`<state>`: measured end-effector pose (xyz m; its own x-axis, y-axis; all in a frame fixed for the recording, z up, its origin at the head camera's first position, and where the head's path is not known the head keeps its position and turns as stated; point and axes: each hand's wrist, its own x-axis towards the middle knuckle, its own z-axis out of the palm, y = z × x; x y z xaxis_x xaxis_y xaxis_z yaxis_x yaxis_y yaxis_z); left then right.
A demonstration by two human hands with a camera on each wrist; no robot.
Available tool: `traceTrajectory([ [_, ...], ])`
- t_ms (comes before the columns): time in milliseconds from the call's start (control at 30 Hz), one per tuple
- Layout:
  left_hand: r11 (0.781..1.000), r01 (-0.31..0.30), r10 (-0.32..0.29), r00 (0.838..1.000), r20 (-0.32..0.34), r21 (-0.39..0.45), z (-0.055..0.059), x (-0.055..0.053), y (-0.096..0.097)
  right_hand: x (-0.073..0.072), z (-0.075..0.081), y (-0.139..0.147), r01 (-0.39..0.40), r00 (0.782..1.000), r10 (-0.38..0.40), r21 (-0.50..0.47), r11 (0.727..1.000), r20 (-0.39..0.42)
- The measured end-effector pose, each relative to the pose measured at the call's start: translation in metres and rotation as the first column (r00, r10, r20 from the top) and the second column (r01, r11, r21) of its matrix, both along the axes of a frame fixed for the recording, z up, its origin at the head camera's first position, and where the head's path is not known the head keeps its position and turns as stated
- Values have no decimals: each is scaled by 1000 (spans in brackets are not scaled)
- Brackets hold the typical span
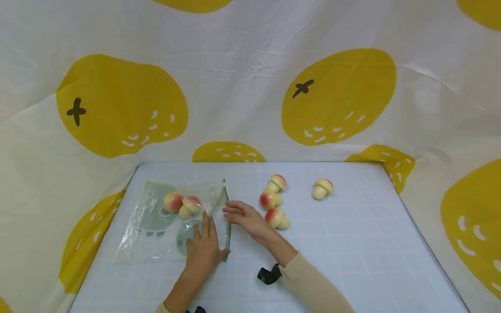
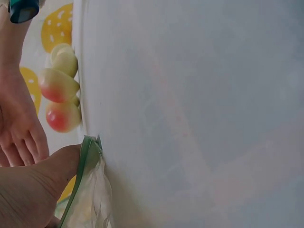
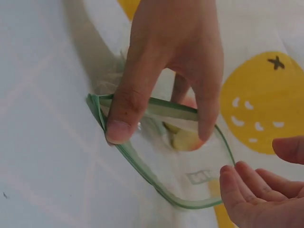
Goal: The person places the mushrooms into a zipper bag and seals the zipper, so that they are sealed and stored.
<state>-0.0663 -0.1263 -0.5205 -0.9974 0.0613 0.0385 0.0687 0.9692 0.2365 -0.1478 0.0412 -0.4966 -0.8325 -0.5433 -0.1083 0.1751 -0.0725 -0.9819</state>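
A clear zip bag (image 1: pixel 133 248) with a green-edged mouth and green printed shapes lies at the left of the table. Two red-and-cream toy mushrooms (image 1: pixel 173 202) are inside it. My left hand (image 1: pixel 203 252) rests at the mouth with fingers extended and spread; its thumb presses one lip and a finger touches the other. Between the lips a gap shows in the right wrist view, with a toy mushroom (image 3: pixel 186 141) visible beyond. My right hand (image 1: pixel 246 219) holds nothing, its fingers loosely bent, fingertips (image 3: pixel 228 175) right at the green rim (image 3: pixel 190 205).
Three toy mushrooms (image 1: pixel 276 218) lie in a rough column just right of my right hand. Another toy mushroom (image 1: pixel 322 189) sits farther right. The pale checked table (image 1: pixel 352 256) ends at a hanging cloth (image 1: pixel 242 108) with yellow fruit prints.
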Motion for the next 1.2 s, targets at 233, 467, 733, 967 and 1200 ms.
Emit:
traceTrajectory([
  [233, 1000, -3, 3, 1000, 6, 25, -1, -1, 0, 12, 20, 25, 39, 990, -31, 62, 997, -135],
  [467, 999, -28, 26, 999, 35, 40, 0, -2, 2, 23, 36, 47, 98, 968, -74, 91, 991, -240],
  [733, 999, -29, 29, 999, 25, 34, 0, -1, 1, 28, 41, 71, 134, 950, -104, 83, 988, -294],
  [967, 999, -13, 12, 1000, 17, 45, -1, 0, -1, 26, 39, 93, 213, 895, -181, 34, 976, -407],
  [1200, 999, -5, 5, 1000, 2, 45, -2, 0, -2, 18, 27, 114, 306, 872, -259, 48, 951, -416],
])
